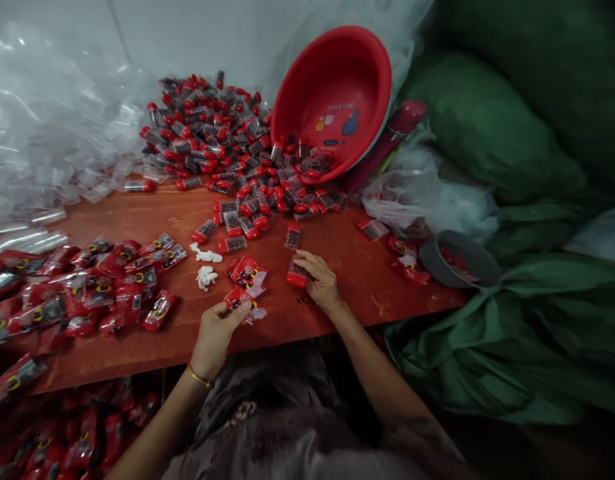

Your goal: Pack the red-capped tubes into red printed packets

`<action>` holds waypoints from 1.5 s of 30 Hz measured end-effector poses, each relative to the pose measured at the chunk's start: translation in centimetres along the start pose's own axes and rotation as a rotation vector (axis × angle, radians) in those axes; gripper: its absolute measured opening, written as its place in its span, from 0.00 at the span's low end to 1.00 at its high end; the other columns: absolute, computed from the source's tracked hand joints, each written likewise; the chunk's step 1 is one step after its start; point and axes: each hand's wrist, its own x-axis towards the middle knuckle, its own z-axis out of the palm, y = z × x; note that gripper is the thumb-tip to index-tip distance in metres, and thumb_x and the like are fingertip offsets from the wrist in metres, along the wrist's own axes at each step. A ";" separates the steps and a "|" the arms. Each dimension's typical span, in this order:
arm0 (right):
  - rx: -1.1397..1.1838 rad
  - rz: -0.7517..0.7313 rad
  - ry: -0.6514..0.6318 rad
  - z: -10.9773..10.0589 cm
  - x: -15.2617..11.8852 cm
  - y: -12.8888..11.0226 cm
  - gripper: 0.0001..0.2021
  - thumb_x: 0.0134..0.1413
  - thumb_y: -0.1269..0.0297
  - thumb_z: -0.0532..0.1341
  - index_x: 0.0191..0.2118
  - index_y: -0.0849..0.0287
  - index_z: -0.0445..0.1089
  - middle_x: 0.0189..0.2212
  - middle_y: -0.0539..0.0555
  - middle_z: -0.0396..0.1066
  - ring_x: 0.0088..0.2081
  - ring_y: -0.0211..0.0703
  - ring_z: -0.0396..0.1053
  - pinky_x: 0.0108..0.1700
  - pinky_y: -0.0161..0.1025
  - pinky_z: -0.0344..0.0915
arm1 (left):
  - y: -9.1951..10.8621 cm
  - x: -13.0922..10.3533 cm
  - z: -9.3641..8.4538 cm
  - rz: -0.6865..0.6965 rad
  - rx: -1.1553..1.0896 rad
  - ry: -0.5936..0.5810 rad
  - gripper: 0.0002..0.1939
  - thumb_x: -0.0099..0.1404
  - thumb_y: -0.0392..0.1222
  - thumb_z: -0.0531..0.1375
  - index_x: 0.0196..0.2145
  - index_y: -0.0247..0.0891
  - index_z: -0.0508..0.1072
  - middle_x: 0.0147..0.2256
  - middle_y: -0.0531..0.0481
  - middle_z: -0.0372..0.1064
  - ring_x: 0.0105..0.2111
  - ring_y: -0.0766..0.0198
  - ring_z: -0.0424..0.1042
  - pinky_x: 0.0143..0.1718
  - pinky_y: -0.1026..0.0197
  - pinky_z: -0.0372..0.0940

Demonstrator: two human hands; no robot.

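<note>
My left hand (213, 339), with a gold bracelet at the wrist, pinches a small red printed sachet (235, 297) with pale clear edges. Just beyond it lie more red printed sachets (246, 269), partly overlapping. My right hand (321, 283) has its fingers closed around a small clear tube with a red cap (296, 275) and dark contents; the capped end points down toward me. Close ahead of that hand, another red-capped tube (293, 236) stands apart on the table. Two white lumps shaped like little figures (206, 276) lie left of the sachets.
A large heap of red-capped tubes (202, 133) spills from a tilted red basin (360, 73) across the red-brown tabletop (182, 213). Filled red packets (107, 283) cover the left side. Clear plastic sleeves (62, 133), a grey bowl (437, 260) and green sacks (492, 127) surround the table.
</note>
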 end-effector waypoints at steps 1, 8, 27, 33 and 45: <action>0.050 0.014 0.026 -0.2 -0.5 -0.3 0.13 0.60 0.65 0.53 0.46 0.56 0.71 0.50 0.61 0.70 0.51 0.45 0.68 0.51 0.48 0.65 | -0.3 -0.1 0.1 -0.003 0.007 -0.010 0.19 0.39 0.50 0.72 0.26 0.34 0.80 0.24 0.49 0.75 0.24 0.67 0.70 0.30 0.66 0.65; 0.182 0.038 0.036 -2.1 -2.1 -1.8 0.12 0.58 0.60 0.57 0.45 0.54 0.72 0.51 0.59 0.70 0.49 0.45 0.70 0.51 0.47 0.66 | -1.8 -2.0 1.9 0.366 0.403 -0.180 0.10 0.54 0.47 0.65 0.30 0.38 0.79 0.38 0.43 0.77 0.40 0.55 0.75 0.46 0.53 0.67; -0.330 0.055 -0.145 -1.4 -3.4 -2.4 0.12 0.57 0.68 0.58 0.46 0.56 0.73 0.45 0.56 0.75 0.44 0.46 0.69 0.48 0.44 0.61 | -2.1 -1.8 5.0 0.283 0.296 -0.079 0.13 0.51 0.48 0.66 0.28 0.34 0.79 0.25 0.50 0.75 0.25 0.64 0.70 0.32 0.62 0.67; -0.397 0.060 -0.246 -1.9 -3.1 -2.7 0.19 0.56 0.76 0.52 0.50 0.54 0.70 0.51 0.55 0.71 0.51 0.49 0.65 0.53 0.48 0.55 | -1.6 -1.8 4.8 0.207 0.231 -0.178 0.16 0.48 0.52 0.67 0.25 0.35 0.77 0.25 0.51 0.73 0.26 0.65 0.67 0.33 0.63 0.64; 0.153 -0.038 -0.341 -4.0 -3.0 -8.7 0.06 0.56 0.65 0.59 0.31 0.57 0.73 0.26 0.51 0.75 0.29 0.39 0.68 0.36 0.37 0.63 | -0.9 -1.9 3.4 0.237 1.022 -0.523 0.10 0.53 0.43 0.59 0.19 0.35 0.69 0.16 0.58 0.57 0.18 0.71 0.54 0.20 0.66 0.46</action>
